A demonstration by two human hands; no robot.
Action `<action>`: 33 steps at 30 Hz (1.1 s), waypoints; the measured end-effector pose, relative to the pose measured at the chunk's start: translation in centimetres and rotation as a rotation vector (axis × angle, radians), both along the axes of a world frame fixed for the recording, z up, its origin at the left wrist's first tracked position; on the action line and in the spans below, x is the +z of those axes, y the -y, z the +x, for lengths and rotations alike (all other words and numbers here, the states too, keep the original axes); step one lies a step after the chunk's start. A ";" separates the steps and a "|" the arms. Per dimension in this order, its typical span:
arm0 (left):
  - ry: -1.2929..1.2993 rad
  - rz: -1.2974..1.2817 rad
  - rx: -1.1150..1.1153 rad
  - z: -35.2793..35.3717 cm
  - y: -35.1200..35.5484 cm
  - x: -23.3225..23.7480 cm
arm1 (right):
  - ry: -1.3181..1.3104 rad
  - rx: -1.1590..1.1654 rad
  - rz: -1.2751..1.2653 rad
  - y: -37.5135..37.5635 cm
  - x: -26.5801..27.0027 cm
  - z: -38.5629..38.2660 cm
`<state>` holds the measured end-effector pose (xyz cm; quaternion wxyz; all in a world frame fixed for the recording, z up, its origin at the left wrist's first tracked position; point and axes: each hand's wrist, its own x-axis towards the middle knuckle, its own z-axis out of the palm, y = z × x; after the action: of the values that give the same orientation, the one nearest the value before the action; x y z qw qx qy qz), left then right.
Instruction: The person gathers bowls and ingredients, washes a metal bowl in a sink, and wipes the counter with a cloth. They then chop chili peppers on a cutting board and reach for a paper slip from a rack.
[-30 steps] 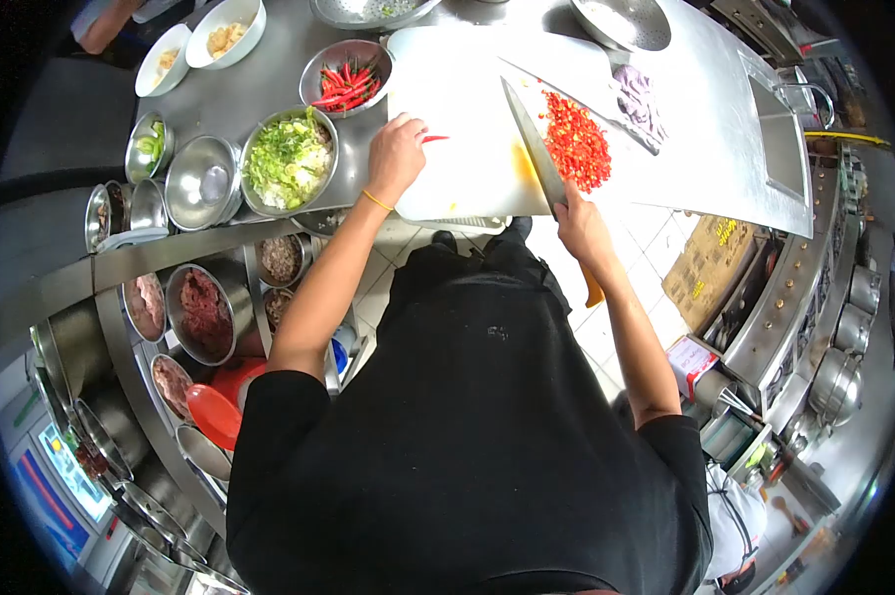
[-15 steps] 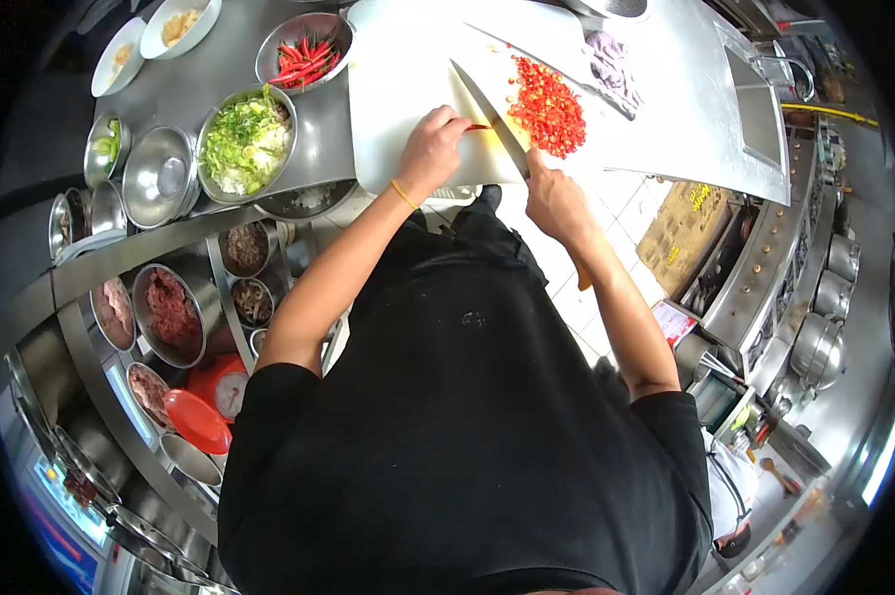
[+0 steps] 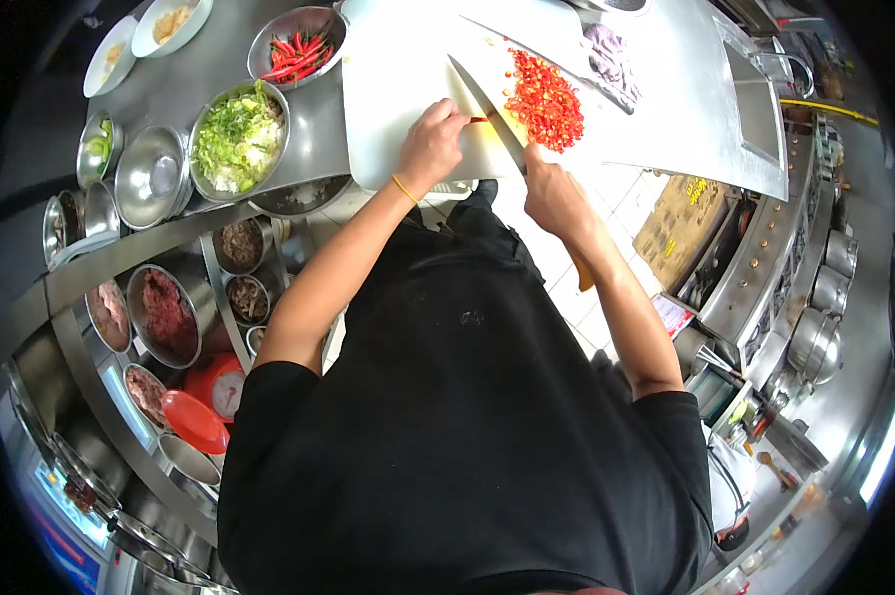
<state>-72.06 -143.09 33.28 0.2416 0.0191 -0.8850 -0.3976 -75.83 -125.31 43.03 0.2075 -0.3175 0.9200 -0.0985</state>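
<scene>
On the white cutting board [image 3: 383, 99], my left hand [image 3: 432, 147] pinches a red chili [image 3: 478, 120] that sticks out toward the blade. My right hand [image 3: 554, 193] is closed round the handle of a large knife [image 3: 489, 111], whose blade lies across the board beside the chili's end. Just right of the blade is a pile of chopped red chili [image 3: 546, 104]. A second knife [image 3: 566, 71] rests above that pile, next to sliced purple onion [image 3: 609, 59].
Whole red chilies fill a metal bowl [image 3: 252, 50] at the upper left, near a bowl of chopped greens [image 3: 237, 144]. Empty metal bowls [image 3: 152, 178] stand farther left. A sink [image 3: 757, 104] is at the right. Another person [image 3: 730, 476] is at the lower right.
The view has shifted slightly, and the board and bowls appear a little farther left. Both hands keep nearly the same places, with the knife still beside the chili.
</scene>
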 end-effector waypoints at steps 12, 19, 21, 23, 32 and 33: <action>-0.014 0.033 -0.012 0.1 -0.1 0.0 | -0.005 -0.005 0.022 0.6 -1.3 0.9; -0.032 0.042 -0.022 0.1 0.0 0.2 | -0.031 -0.022 -0.043 1.5 -1.8 -0.1; -0.046 0.019 -0.020 -0.8 0.6 -0.6 | 0.028 -0.005 -0.015 1.4 -0.1 0.2; -0.029 0.016 -0.027 0.0 0.1 -1.0 | 0.036 0.005 -0.011 1.1 -2.3 0.5; -0.016 0.046 -0.058 -0.7 -0.2 -1.0 | 0.030 -0.011 0.024 1.6 -1.0 0.0; -0.013 0.053 -0.043 -0.6 -0.4 -1.0 | 0.045 -0.026 0.030 1.4 -1.4 0.1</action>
<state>-72.67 -142.67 32.26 0.2382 0.0040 -0.8728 -0.4259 -75.69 -126.67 41.59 0.2318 -0.3000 0.9205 -0.0944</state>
